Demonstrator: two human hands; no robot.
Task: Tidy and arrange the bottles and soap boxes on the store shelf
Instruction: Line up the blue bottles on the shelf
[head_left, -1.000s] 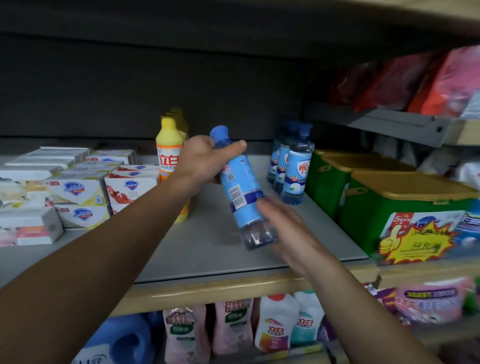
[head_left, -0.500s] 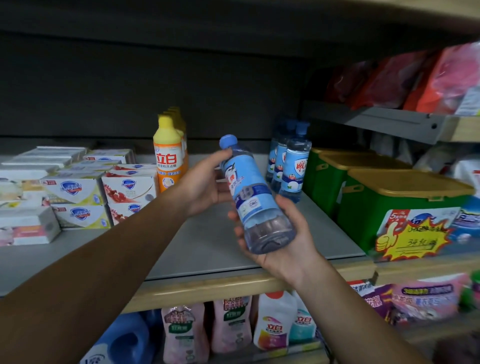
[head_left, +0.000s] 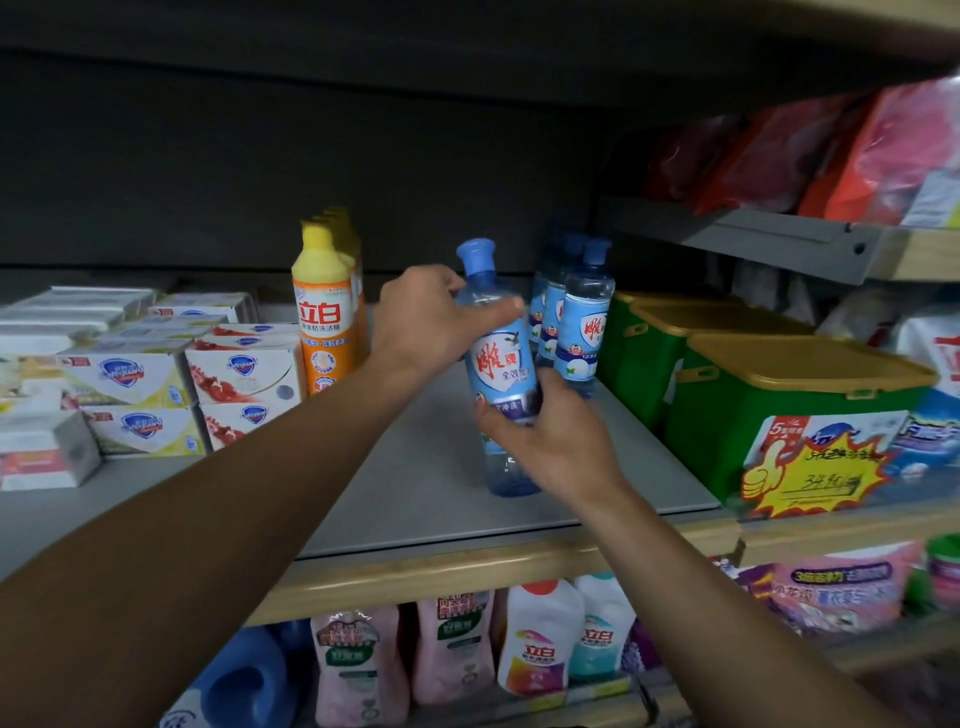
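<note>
Left hand (head_left: 421, 322) is closed around the shoulder of the clear blue bottle (head_left: 501, 374), thumb across its front; right hand (head_left: 550, 441) grips the lower body from the right side. Both forearms extend forward over the grey shelf (head_left: 415, 483). Bottle nearly upright, blue cap on, label facing forward, base at the shelf surface, just in front of the row of matching bottles (head_left: 576, 322).

I am standing in a shop, facing a stocked store shelf (head_left: 467, 499) with a wooden front edge. Identical goods are sitting in rows: stacked soap boxes (head_left: 135, 395), yellow-capped orange bottles (head_left: 322, 317), blue bottles (head_left: 582, 327) and green tubs (head_left: 779, 410). A starburst price sticker (head_left: 810, 478) is hanging on the nearest tub, and detergent bottles (head_left: 535, 639) are lining the shelf below.
</note>
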